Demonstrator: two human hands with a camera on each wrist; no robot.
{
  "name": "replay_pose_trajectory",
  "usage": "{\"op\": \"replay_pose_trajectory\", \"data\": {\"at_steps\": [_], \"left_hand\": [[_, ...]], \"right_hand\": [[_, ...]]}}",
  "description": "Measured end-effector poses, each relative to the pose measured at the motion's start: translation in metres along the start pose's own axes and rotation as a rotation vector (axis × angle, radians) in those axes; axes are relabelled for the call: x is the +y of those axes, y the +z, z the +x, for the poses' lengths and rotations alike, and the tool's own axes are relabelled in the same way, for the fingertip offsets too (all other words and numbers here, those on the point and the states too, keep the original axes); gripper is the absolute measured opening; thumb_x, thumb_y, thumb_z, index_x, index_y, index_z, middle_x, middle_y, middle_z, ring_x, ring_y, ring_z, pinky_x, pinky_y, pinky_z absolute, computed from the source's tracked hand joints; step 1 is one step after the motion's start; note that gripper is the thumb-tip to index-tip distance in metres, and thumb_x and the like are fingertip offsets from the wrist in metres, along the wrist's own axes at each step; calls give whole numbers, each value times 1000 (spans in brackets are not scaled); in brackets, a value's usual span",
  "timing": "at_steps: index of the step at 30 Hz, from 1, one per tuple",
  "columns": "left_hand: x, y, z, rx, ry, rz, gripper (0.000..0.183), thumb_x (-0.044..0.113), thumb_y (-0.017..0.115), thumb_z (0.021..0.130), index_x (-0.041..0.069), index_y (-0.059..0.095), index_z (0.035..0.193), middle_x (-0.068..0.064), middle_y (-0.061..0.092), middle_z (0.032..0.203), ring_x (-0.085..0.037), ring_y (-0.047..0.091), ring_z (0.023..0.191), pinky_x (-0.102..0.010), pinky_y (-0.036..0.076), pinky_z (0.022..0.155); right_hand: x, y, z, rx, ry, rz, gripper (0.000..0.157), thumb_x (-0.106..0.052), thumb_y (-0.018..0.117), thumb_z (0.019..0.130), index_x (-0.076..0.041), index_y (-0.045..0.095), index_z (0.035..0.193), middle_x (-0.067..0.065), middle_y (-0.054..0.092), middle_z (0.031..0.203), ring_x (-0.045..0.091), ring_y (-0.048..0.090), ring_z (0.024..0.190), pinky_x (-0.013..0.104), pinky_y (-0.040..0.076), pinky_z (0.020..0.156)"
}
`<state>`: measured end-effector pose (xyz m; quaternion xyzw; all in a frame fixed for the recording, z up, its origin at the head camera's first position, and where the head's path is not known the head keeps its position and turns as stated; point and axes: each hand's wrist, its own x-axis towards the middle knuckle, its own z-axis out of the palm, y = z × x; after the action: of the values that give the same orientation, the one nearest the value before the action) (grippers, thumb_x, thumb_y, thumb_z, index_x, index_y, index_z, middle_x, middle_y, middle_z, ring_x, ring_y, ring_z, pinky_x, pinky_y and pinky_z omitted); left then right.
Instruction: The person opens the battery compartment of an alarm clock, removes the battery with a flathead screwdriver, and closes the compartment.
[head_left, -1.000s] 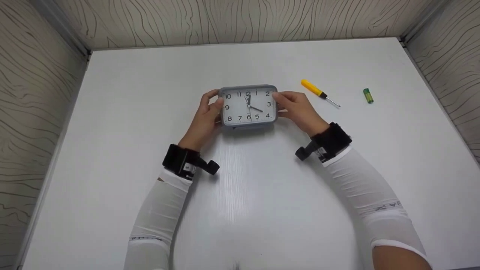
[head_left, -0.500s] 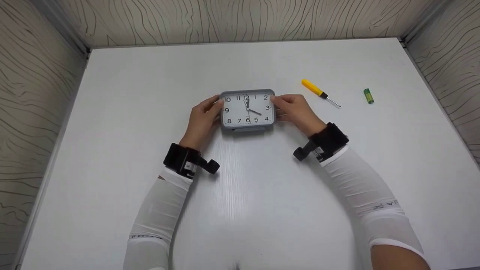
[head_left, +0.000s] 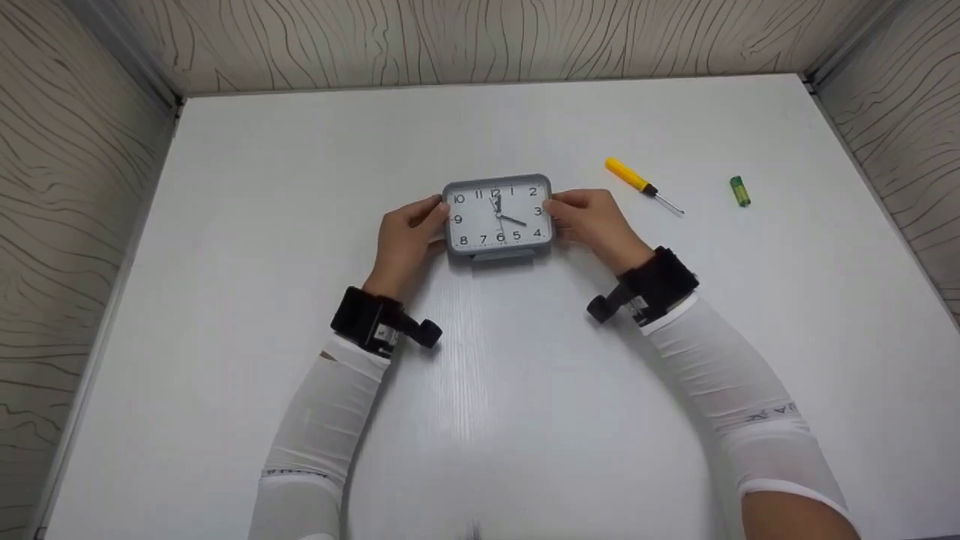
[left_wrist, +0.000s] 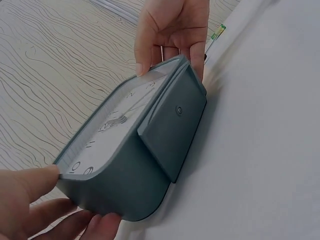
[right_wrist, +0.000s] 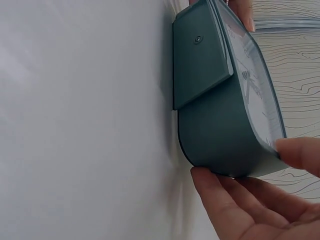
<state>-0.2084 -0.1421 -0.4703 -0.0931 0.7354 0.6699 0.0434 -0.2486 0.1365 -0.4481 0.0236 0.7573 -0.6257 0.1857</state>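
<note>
A grey-blue rectangular clock (head_left: 497, 217) with a white dial faces up toward the head camera near the middle of the table. My left hand (head_left: 403, 240) grips its left side, thumb on the front rim and fingers around the side. On the opposite side my right hand (head_left: 600, 225) holds the clock the same way, its thumb by the 3. In the left wrist view, a base with a small screw (left_wrist: 179, 111) shows on the clock's underside. The clock's back is hidden in every view.
A screwdriver (head_left: 630, 175) with a yellow handle lies to the right of the clock on the white table (head_left: 300, 165). Farther right lies a green battery (head_left: 739, 191). Wood-grain panels (head_left: 480, 37) border the table at the back and sides.
The clock was tipped and lowered slightly toward me, then shifted a little right and up. Both hands kept holding it throughout, and the right thumb now sits lower on the rim.
</note>
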Motion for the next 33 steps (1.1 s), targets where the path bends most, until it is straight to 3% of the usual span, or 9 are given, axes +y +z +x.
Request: {"op": "replay_pose_trajectory", "data": {"at_steps": [2, 10, 13, 21, 33], "left_hand": [[0, 0, 0, -4, -20, -21, 44, 27, 65, 101, 7, 60, 140, -10, 60, 138, -19, 63, 117, -25, 57, 86], [-1, 1, 0, 2, -38, 48, 43, 26, 61, 103, 7, 58, 142, -11, 59, 142, -19, 65, 116, -23, 57, 84], [-2, 3, -1, -1, -15, 78, 42, 24, 60, 104, 6, 58, 142, -12, 60, 140, -19, 66, 113, -22, 57, 84], [-5, 4, -2, -8, 60, 270, 40, 22, 56, 105, 6, 58, 142, -11, 64, 135, -15, 66, 108, -21, 56, 83], [-4, 1, -3, -21, 28, 212, 40, 20, 57, 105, 5, 58, 142, -12, 64, 135, -14, 67, 106, -20, 57, 82]], "right_hand": [[0, 1, -1, 12, 1, 3, 45, -20, 66, 99, 7, 59, 135, 20, 65, 123, 18, 68, 96, 27, 58, 84], [0, 7, 0, 83, 30, -73, 41, -25, 68, 99, -1, 65, 131, 15, 65, 127, 17, 65, 100, 25, 57, 81], [2, 8, 1, 103, 31, -111, 40, -26, 68, 99, -2, 67, 130, 14, 65, 127, 16, 65, 99, 24, 57, 79], [8, 10, 2, 127, 15, -181, 35, -23, 68, 99, -1, 70, 126, 14, 66, 125, 14, 62, 95, 21, 56, 76], [6, 15, 2, 123, 7, -194, 35, -23, 67, 99, -2, 69, 127, 15, 67, 126, 15, 63, 95, 22, 56, 77]]}}
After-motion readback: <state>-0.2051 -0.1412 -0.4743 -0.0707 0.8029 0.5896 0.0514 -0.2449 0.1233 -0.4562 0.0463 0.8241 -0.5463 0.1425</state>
